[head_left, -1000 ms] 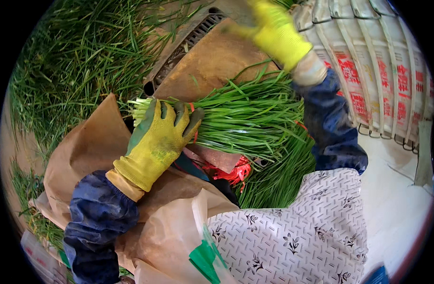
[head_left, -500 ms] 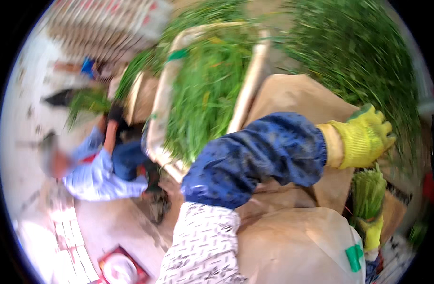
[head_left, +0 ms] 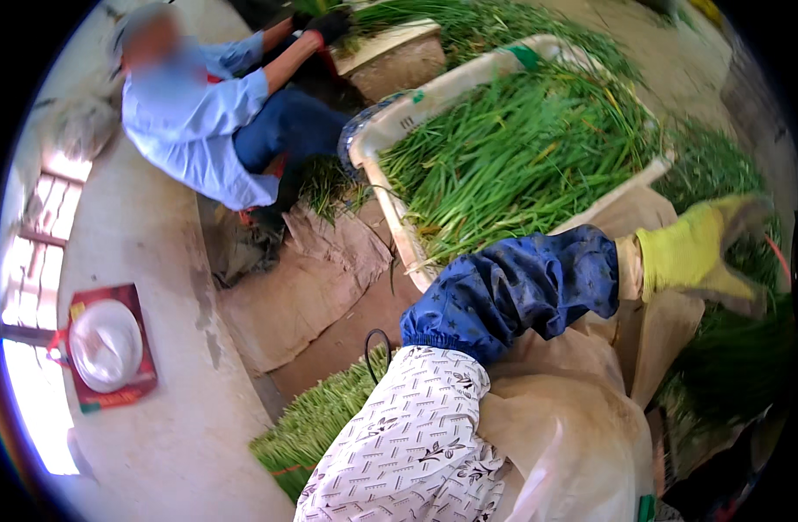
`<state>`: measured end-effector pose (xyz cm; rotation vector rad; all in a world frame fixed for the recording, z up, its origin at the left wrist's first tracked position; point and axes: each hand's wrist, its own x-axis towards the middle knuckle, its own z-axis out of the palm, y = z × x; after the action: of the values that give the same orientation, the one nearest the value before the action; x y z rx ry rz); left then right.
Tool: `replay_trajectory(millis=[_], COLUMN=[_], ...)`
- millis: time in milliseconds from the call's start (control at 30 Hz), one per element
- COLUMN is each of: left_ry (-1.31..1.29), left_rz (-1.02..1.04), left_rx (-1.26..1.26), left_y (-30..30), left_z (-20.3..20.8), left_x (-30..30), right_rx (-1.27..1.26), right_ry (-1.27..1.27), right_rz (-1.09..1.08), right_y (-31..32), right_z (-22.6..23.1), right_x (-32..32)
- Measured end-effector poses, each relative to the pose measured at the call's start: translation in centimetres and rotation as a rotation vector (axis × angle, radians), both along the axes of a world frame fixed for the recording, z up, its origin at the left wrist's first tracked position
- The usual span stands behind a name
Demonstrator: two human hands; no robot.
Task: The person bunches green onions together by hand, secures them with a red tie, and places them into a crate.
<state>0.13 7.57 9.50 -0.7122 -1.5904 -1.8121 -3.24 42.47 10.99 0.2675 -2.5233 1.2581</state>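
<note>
My left hand (head_left: 710, 254), in a yellow glove with a soiled grey-green palm side, reaches to the right. Its thumb and fingers are spread apart and it seems to hold nothing; the fingertips are somewhat blurred. Just below it is a dark green bunch of long leaves (head_left: 730, 352), smeared by motion. A thin red strand (head_left: 777, 261) shows beside the fingers. My right hand does not show. Left of the glove stands a pale plastic crate (head_left: 408, 248) heaped with long, grass-like green leaves (head_left: 521, 157), which look like garlic chives.
Beyond the crate, a person (head_left: 207, 113) in a light blue shirt and dark gloves handles greens by a pale box (head_left: 399, 65). Banded stalks (head_left: 321, 426) lie by my sleeve. Left are a red box (head_left: 138, 348) with a white round thing and cardboard (head_left: 303, 296). Loose greens (head_left: 712, 165) lie right.
The view has swung, so the crate and person appear farther right and higher. My left hand's fingers have spread. My right hand, earlier gripping a green bunch at lower right, has left the view.
</note>
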Motion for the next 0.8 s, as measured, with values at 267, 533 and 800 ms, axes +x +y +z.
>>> replay_trajectory(millis=[267, 533, 800], left_ry=[0.062, -0.163, -0.762], left_rz=[-0.446, 0.144, 0.235], left_rx=[-0.4, -0.027, 0.169], left_y=[-11.3, -26.8, -28.8], left_z=[6.5, 17.3, 2.7], left_x=[10.3, 15.9, 12.5], right_rx=[-0.552, -1.197, -1.325], right_ry=[0.14, -0.187, -0.723], right_rz=[0.638, 1.099, 1.209], right_y=[-28.2, -42.7, -45.5], right_z=[10.8, 11.4, 5.0], right_x=[-4.0, 2.5, 5.4])
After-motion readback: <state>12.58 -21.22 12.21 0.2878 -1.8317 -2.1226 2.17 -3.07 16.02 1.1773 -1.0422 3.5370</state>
